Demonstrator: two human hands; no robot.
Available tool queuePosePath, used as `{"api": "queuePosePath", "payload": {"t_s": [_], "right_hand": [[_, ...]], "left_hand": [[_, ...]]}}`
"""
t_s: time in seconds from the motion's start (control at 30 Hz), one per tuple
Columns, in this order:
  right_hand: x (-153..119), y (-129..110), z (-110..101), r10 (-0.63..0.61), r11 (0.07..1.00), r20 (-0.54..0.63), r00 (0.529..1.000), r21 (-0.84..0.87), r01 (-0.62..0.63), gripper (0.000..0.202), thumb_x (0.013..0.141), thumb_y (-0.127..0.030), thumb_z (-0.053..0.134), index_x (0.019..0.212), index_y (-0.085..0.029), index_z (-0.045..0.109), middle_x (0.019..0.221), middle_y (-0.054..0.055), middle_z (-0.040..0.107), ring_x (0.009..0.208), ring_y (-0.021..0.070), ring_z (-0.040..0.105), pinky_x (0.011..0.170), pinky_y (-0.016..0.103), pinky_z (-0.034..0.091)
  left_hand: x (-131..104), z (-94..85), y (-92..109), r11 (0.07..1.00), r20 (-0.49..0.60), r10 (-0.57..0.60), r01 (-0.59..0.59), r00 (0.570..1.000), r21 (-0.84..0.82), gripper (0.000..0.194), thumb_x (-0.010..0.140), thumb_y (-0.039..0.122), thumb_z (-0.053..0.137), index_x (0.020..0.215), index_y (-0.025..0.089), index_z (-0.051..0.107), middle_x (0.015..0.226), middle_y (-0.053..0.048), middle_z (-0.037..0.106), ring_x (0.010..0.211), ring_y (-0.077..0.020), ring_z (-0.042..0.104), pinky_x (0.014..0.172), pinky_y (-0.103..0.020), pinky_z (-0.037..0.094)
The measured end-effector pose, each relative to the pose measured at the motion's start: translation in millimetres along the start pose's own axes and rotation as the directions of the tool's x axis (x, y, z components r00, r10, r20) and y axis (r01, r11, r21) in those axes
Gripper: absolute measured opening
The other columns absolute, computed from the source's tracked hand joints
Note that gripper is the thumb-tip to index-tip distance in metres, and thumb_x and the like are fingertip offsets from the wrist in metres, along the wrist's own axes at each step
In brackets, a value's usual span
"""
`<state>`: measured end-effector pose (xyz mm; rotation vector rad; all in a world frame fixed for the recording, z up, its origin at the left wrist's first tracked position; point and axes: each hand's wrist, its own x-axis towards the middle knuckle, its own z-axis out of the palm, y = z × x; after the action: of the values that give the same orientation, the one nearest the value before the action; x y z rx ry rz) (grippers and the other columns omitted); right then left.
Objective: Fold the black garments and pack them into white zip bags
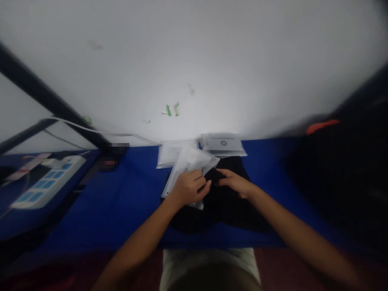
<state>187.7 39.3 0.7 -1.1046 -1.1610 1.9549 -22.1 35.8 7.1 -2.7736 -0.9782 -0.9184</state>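
Curled around the printed translucent plastic bag (182, 163), the fingers of our left hand (189, 188) press it over the left part of the black cloth (218, 212). Our right hand (235, 182) has its thumb and fingers closed on a fold of that same cloth, near the bag's right-hand corner. We see the bag lying at a slant, partly on the black cloth and reaching past its far left edge, where it overlaps a stack of pale plastic bags (164, 155). The cloth itself is spread in loose folds on the blue table covering (121, 206), right in front of us.

Just beyond the cloth, toward its right side, we have a pile of flat packages (226, 144) in translucent wrapping; the top one shows dark lettering and a round mark, too blurred for us to read. Well to the left of the cloth lies a white power strip (48, 184) with blue socket faces, and a white cable (100, 131) runs along the wall (212, 60) beyond. Well to the cloth's right we see a dark mass (342, 182) with an orange strip (321, 127) near its top, its form too dim to tell.
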Motion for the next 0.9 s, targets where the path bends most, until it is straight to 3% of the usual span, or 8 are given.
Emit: {"api": "queuePosePath", "payload": {"t_s": [0.13, 0.27, 0.37, 0.47, 0.57, 0.7, 0.8, 0.9], "right_hand": [[6, -2, -2, -0.045, 0.989, -0.163, 0.986, 0.13, 0.067, 0.045, 0.064, -0.012, 0.068, 0.107, -0.022, 0.069, 0.082, -0.001, 0.075, 0.068, 0.0169, 0.069, 0.064, 0.025, 0.054], [8, -2, -8, -0.001, 0.99, -0.297, 0.955, 0.133, 0.042, 0.038, 0.067, -0.018, 0.072, 0.104, -0.025, 0.068, 0.09, 0.002, 0.075, 0.077, 0.0212, 0.07, 0.067, 0.029, 0.056], [7, 1, -13, 0.092, 0.995, -0.343, 0.935, 0.075, -0.071, 0.038, 0.069, -0.026, 0.078, 0.105, -0.026, 0.066, 0.093, 0.003, 0.075, 0.079, 0.0219, 0.07, 0.063, 0.03, 0.056], [4, 2, -13, 0.114, 0.992, -0.15, 0.982, -0.031, -0.12, 0.033, 0.068, -0.03, 0.081, 0.096, -0.02, 0.069, 0.086, 0.003, 0.074, 0.074, 0.019, 0.07, 0.063, 0.028, 0.055], [4, 4, -11, 0.057, 0.994, 0.001, 0.998, -0.088, -0.057, 0.026, 0.065, -0.026, 0.082, 0.085, -0.015, 0.07, 0.077, 0.001, 0.073, 0.068, 0.0154, 0.068, 0.064, 0.024, 0.054], [8, 5, -8, -0.004, 0.999, -0.13, 0.991, 0.039, 0.009, 0.023, 0.066, -0.022, 0.08, 0.086, -0.018, 0.069, 0.076, 0.001, 0.074, 0.068, 0.017, 0.069, 0.065, 0.027, 0.056], [11, 4, -7, -0.021, 0.987, -0.242, 0.97, 0.151, 0.059, 0.027, 0.069, -0.021, 0.078, 0.095, -0.02, 0.068, 0.083, 0.003, 0.075, 0.076, 0.0201, 0.071, 0.073, 0.032, 0.057], [12, 3, -6, -0.044, 0.967, -0.278, 0.96, 0.23, 0.111, 0.029, 0.07, -0.021, 0.076, 0.098, -0.02, 0.068, 0.085, 0.003, 0.076, 0.078, 0.0214, 0.072, 0.078, 0.034, 0.057]], "left_hand": [[5, -5.6, 1, 0.998, 0.186, -0.06, 0.053, 0.981, 0.044, 0.028, 0.092, 0.031, 0.048, 0.07, 0.019, 0.06, 0.071, -0.005, 0.056, 0.067, -0.0164, 0.054, 0.056, -0.027, 0.037], [6, -8.7, 1, 0.991, 0.391, -0.133, 0.121, 0.911, 0.055, 0.019, 0.088, 0.028, 0.053, 0.073, 0.019, 0.06, 0.071, -0.004, 0.058, 0.062, -0.0172, 0.055, 0.056, -0.028, 0.039], [6, -9.2, 4, 0.997, 0.393, -0.072, 0.075, 0.917, 0.009, 0.018, 0.086, 0.023, 0.053, 0.07, 0.019, 0.059, 0.071, -0.004, 0.057, 0.064, -0.0176, 0.056, 0.058, -0.029, 0.041], [6, -10.0, 7, 0.999, 0.301, 0.032, -0.019, 0.953, -0.046, 0.023, 0.088, 0.021, 0.047, 0.069, 0.018, 0.059, 0.069, -0.004, 0.056, 0.067, -0.0176, 0.056, 0.059, -0.029, 0.042], [8, -10.6, 10, 0.992, 0.245, 0.12, -0.103, 0.962, -0.079, 0.023, 0.088, 0.02, 0.046, 0.069, 0.018, 0.06, 0.069, -0.005, 0.056, 0.068, -0.0172, 0.055, 0.059, -0.029, 0.042], [7, -10.0, 13, 0.992, 0.32, 0.124, -0.118, 0.939, -0.038, 0.018, 0.083, 0.022, 0.052, 0.067, 0.018, 0.06, 0.073, -0.006, 0.059, 0.072, -0.0197, 0.058, 0.06, -0.03, 0.043], [7, -10.1, 13, 0.998, 0.441, -0.018, -0.011, 0.897, 0.063, 0.016, 0.082, 0.027, 0.056, 0.071, 0.018, 0.063, 0.076, -0.006, 0.062, 0.071, -0.021, 0.06, 0.058, -0.031, 0.043], [7, -11.2, 13, 0.985, 0.507, -0.141, 0.069, 0.851, 0.158, 0.015, 0.081, 0.031, 0.061, 0.078, 0.017, 0.065, 0.08, -0.007, 0.064, 0.07, -0.0223, 0.062, 0.055, -0.031, 0.043]]}}
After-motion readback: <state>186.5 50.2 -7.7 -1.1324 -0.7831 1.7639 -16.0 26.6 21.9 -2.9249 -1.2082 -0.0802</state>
